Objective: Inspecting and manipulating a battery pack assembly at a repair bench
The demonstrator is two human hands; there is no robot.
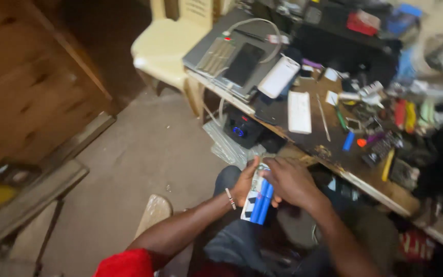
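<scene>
Two hands hold a pack of blue batteries over the lap.

The left hand (245, 183) comes in from below, wrist bent, fingers wrapped round the left side of the battery pack (259, 200). The right hand (290, 180) reaches across from the right, knuckles up, fingers closed on the pack's top end. The pack stands nearly upright between both palms, just below the edge of the cluttered table (365, 182).

Person's body, head view: bare forearms; left wrist w/ thin beaded bracelet (230, 198), white and reddish beads. Red short sleeve (124, 264) on left upper arm. Dark blue-grey trousers (237, 241) over lap. Right arm bare, no wristwear.
</scene>
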